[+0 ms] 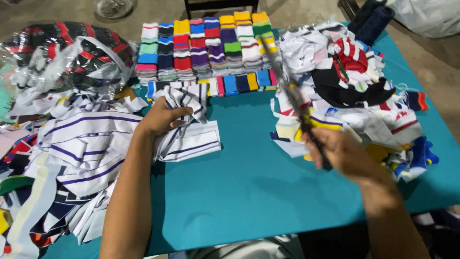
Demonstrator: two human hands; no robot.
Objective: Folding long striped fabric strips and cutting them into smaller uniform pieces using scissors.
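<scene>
Head view down on a teal worktop (249, 182) crowded with fabric pieces. Left hand (160, 117) closed around a bunched white cloth piece with dark purple stripes (189, 98), gripping it at the top of a small folded stack of the same striped pieces (191, 141) lying flat on the worktop just right of the wrist. Right hand (342, 153) is motion-blurred, fingers wrapped around the dark handle of a long thin tool (292, 93) that slants up and left across the right-hand pile; looks like scissors or a cutter with a yellow part near the grip, but blur makes it hard to tell. Left of the left arm, a big loose heap of white striped collar-like strips (81, 153), spilling toward the near-left edge. Behind that heap, a clear plastic bag of red, black and white pieces (72, 52). At the far edge, neat rows of folded ribbed bands in many colours (206, 48), stacked side by side. On the right, a tall messy pile of mixed scraps (354, 81), white, red, black, blue, touching the tool. Two dark thread cones (373, 19) at far right corner.
</scene>
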